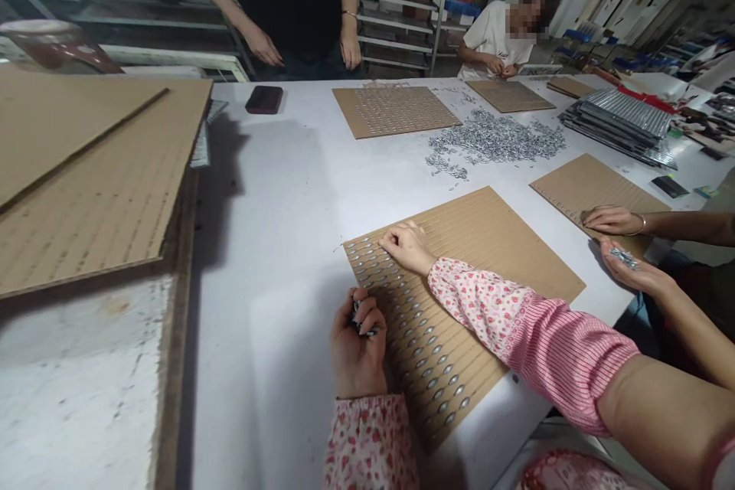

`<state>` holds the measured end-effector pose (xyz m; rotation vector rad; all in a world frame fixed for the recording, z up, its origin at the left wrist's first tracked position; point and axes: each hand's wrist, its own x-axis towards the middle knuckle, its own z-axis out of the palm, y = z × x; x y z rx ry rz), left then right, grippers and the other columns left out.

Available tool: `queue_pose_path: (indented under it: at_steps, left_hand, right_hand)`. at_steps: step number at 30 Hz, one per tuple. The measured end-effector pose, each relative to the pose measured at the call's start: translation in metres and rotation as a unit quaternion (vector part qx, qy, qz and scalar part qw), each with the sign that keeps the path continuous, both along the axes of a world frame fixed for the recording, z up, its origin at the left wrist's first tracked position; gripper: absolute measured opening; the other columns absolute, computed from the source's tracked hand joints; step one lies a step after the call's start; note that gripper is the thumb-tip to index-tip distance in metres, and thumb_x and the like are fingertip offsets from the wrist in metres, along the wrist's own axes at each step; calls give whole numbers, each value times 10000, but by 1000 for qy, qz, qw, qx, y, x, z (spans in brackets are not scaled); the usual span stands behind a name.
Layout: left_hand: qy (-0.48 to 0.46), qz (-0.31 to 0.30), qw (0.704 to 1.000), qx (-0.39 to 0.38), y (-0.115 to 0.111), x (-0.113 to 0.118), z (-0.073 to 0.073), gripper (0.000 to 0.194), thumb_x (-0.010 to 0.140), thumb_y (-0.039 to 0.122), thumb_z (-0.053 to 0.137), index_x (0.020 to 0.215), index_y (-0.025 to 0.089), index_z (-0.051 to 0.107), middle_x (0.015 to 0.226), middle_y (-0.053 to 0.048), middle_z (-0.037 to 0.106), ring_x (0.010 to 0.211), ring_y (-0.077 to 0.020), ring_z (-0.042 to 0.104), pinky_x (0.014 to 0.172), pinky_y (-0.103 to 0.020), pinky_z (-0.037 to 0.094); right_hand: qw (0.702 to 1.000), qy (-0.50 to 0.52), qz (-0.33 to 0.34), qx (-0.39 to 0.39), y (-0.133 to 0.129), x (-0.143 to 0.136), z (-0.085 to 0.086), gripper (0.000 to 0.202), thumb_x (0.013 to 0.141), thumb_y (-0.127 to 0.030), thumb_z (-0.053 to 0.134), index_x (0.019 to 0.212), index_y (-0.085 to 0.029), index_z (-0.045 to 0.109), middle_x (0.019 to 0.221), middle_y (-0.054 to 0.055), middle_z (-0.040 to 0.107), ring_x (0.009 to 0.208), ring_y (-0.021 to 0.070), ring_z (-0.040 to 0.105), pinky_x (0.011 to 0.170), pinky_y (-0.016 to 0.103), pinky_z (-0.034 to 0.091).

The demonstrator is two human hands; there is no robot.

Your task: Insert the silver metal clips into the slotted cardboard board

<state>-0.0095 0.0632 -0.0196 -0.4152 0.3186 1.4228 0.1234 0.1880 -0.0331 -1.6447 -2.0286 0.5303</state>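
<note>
Before me on the white table lies a brown cardboard sheet (494,245) scored with parallel lines. Rows of small silvery pointed-oval pieces (425,331) are set along its left part. My left hand (360,333), palm up beside the sheet's left edge, is curled around several of these metal pieces. At the sheet's upper left, my right hand (409,246) rests on the cardboard with fingers pinched together at the end of a row. Whatever sits between those fingertips is hidden. Pink strawberry-patterned sleeves cover both my forearms.
A heap of loose metal pieces (497,136) lies beyond my sheet. At right a co-worker's hand (614,220) touches another cardboard sheet (591,184). Stacked cardboard (103,184) stands at left. Farther back are a dark box (264,99), a filled sheet (402,111) and stacked metal trays (620,122).
</note>
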Motion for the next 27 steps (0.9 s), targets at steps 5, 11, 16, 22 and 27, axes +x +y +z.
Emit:
queue_pose_path:
  at_steps: [5,11,16,22,27]
  left_hand:
    - [-47,33,998,26,-1,-4,3,225,965,103,204,909,151,416,735,7,513,492,-10,470,400,-64,351]
    - [-20,41,999,19,0,1,6,239,990,136,258,915,148,484,743,0,506,503,-25,462,390,-84,354]
    - [34,36,999,0,2,8,0,224,956,68,341,912,145,547,718,10,528,462,-29,424,332,-102,287]
    - [42,42,998,0,3,5,-4,167,926,67,405,883,130,553,691,18,517,456,-28,434,332,-97,298]
    - [13,75,997,10,2,-13,-4,239,916,67,317,1033,116,519,808,-43,562,723,-100,598,572,-165,510]
  right_hand:
    - [999,-26,-12,36,0,0,-5,179,807,-327,582,695,-188,601,807,7,627,862,167,464,762,283,295]
    - [983,177,36,-30,-11,-3,9,173,793,-317,605,734,-155,599,714,-8,586,711,112,486,746,257,374]
    - [910,296,230,-174,-38,-16,30,225,732,-349,675,820,-143,649,770,-4,643,720,104,550,662,219,403]
    - [857,419,179,-243,-46,-23,26,240,700,-362,699,772,-156,598,727,-16,630,656,80,540,654,214,419]
    - [861,459,72,-206,-7,-4,15,219,737,-352,645,765,-164,537,753,5,651,621,72,534,608,201,399]
